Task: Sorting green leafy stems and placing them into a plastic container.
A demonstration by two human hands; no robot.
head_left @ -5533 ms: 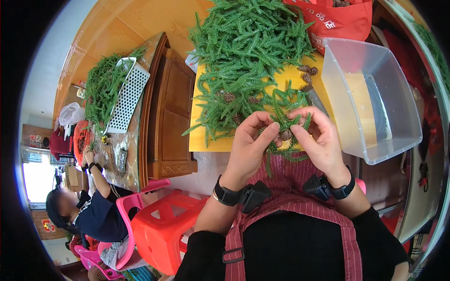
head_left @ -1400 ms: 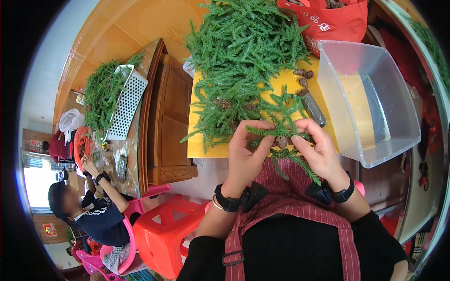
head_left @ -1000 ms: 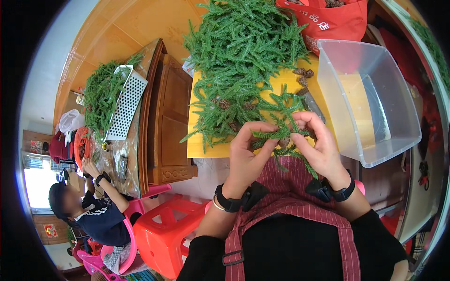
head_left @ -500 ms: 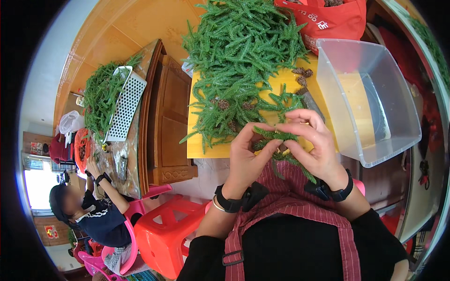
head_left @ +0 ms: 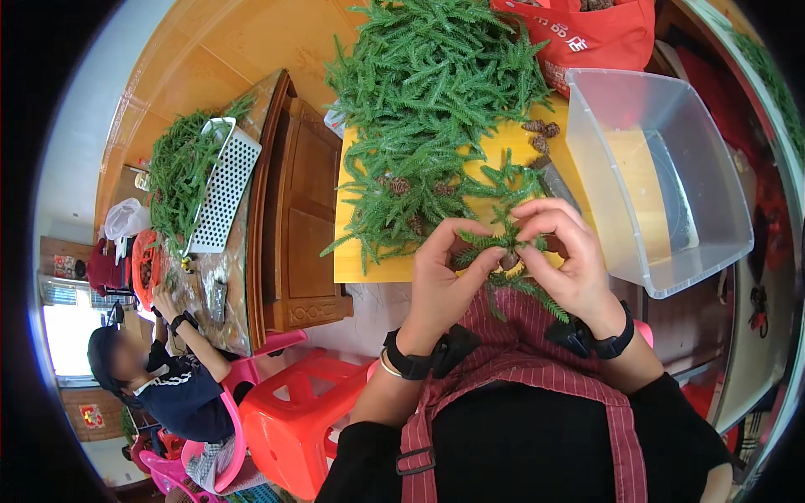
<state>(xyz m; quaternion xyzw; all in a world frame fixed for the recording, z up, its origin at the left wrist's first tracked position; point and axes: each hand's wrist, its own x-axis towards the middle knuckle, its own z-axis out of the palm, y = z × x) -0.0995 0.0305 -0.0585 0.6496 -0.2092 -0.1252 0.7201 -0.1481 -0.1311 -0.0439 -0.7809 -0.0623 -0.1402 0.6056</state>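
Observation:
Between my two hands, just off the near edge of the yellow table, is a green artificial pine sprig (head_left: 537, 295) with a small brown pinecone (head_left: 509, 259) at its middle. My left hand (head_left: 457, 267) pinches the sprig from the left, thumb and forefinger close to the pinecone. From the right, my right hand (head_left: 563, 251) grips it with thumb and forefinger, its other fingers curled. Beyond my hands lie finished-looking sprigs with pinecones (head_left: 400, 186) on the yellow table (head_left: 369, 267). A large heap of green pine sprigs (head_left: 436, 75) fills the far side.
A clear plastic bin (head_left: 671, 193) stands at the right, a red bag (head_left: 599, 42) of pinecones behind it. Loose pinecones (head_left: 540, 144) lie near the bin. At left are a red stool (head_left: 289, 419), a wooden cabinet (head_left: 306, 210), a white perforated basket (head_left: 226, 189) and a seated co-worker (head_left: 184, 394).
My right fingers have shifted slightly and spread a little. The sprig has turned, so the pinecone shows more and a green tip now points up between my hands.

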